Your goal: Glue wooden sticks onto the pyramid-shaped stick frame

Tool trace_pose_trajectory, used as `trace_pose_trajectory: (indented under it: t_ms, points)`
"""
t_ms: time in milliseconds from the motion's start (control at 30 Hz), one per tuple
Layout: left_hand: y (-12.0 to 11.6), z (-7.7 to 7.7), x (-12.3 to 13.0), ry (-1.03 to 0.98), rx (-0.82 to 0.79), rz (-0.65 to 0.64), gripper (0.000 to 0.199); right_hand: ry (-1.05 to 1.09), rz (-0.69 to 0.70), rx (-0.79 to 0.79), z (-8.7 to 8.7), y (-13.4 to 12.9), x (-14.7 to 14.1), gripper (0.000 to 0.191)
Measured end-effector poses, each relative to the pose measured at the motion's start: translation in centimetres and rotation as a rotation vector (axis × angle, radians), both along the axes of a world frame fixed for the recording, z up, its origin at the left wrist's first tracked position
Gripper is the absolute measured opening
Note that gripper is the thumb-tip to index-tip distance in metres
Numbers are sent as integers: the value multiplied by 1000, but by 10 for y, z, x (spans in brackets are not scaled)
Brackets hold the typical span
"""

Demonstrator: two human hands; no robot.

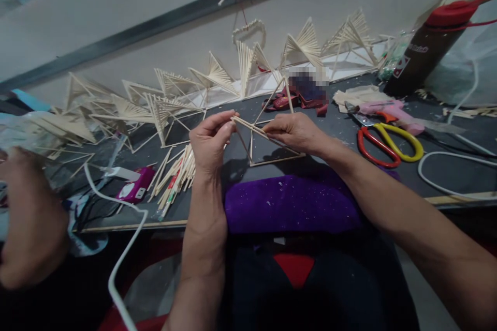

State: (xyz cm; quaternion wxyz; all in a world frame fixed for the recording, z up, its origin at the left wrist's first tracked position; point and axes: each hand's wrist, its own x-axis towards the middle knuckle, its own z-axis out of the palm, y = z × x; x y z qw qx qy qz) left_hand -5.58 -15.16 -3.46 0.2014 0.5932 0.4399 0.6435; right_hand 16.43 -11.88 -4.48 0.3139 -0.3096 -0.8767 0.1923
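Note:
My left hand point(213, 137) pinches the left end of thin wooden sticks point(250, 126) lying side by side at the top of a stick frame. Farther right along the same sticks, my right hand point(293, 132) has its fingers closed on them. Below, the open frame point(272, 161) of joined sticks stands on the dark table. A purple cloth point(291, 204) lies at the table's front edge, under the frame. Left of my left wrist is a pile of loose sticks point(176, 178), some with red or green marks.
Fan-shaped stick models point(155, 114) line the back. Red-and-yellow scissors point(382, 147), a pink glue gun point(399, 114), a white cable point(423, 170) and a dark bottle point(423, 51) are right. A purple box point(135, 185) and another person's arm point(33, 222) are left.

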Motion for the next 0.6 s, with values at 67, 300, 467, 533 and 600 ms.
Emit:
trace_pose_trajectory:
  t_ms: [67, 300, 467, 533, 600]
  points:
    - [0, 0, 0, 3, -16, 22, 20, -5, 8, -1, 0, 0, 0, 23]
    - [-1, 3, 1, 18, -35, 26, 20, -45, -8, -9, 5, -1, 0, 23]
    - [2, 7, 6, -23, 12, 54, 25, -73, -13, 1, 11, 0, 1, 23]
    - [3, 8, 7, -48, 27, 70, 27, -82, -19, -2, 11, 2, 1, 24]
    - [4, 9, 8, -58, 29, 73, 28, -63, -21, -2, 10, 3, 2, 22]
